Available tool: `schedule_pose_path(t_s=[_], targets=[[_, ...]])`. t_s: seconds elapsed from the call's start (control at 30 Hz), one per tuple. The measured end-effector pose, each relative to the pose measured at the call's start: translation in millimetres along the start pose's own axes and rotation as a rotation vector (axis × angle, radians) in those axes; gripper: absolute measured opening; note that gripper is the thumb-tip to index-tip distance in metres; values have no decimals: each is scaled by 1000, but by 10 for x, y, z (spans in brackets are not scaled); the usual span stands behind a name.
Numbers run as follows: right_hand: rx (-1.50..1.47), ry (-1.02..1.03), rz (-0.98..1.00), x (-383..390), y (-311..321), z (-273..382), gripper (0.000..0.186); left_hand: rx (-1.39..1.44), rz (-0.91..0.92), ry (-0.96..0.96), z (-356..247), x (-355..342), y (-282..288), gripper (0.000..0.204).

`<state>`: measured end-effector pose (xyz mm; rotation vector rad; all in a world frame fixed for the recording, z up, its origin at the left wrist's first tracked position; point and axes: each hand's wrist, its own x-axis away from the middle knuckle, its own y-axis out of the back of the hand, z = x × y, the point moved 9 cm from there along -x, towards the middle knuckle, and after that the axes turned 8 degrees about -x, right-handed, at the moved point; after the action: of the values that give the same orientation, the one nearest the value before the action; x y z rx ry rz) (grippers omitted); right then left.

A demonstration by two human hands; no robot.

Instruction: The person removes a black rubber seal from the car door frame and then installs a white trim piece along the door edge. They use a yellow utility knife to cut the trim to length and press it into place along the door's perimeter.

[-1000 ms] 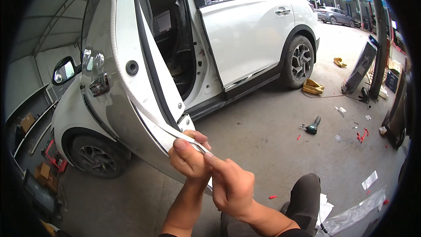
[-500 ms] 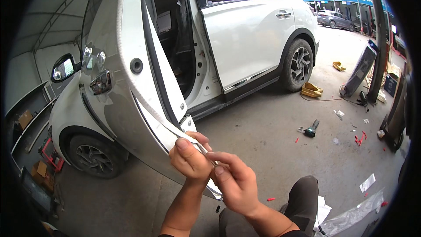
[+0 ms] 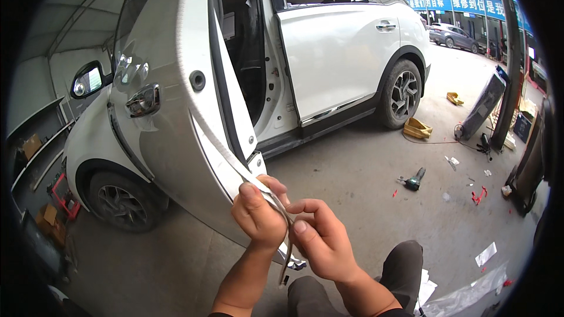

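Note:
A long pale weatherstrip (image 3: pixel 205 132) runs down along the edge of the open white car door (image 3: pixel 167 147). Near the door's lower corner, my left hand (image 3: pixel 258 217) is closed around this strip, thumb on top. Just to its right, my right hand (image 3: pixel 323 238) pinches the strip between bent index finger and thumb; the exact contact is partly hidden. Below both hands, the strip's thin loose end hangs down past the door's bottom corner (image 3: pixel 296 264).
The white car's rear door (image 3: pixel 343 53) stands beyond. On the floor to the right lie a dark power tool (image 3: pixel 413 179), yellow wheel chocks (image 3: pixel 417 128), red scraps (image 3: pixel 479 195) and plastic sheeting (image 3: pixel 470 293). My knee (image 3: pixel 405 258) is close below.
The view has shifted slightly, moving the door rightward. The strip's loose end now hangs lower between my hands, and my right hand sits slightly farther from my left.

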<state>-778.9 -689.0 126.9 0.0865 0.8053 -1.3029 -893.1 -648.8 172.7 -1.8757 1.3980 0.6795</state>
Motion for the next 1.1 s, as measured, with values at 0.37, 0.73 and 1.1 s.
schedule_pose_path(t_s=[0.37,0.73,1.1], targets=[[397,220,-175,9,133,362,5,322,290,123,112,201,-110,42],[254,6,316,-660,-437,343,15,392,372,332,98,418,106,46],[501,324,231,-767,-696,362,8,274,263,505,204,506,350,50]])
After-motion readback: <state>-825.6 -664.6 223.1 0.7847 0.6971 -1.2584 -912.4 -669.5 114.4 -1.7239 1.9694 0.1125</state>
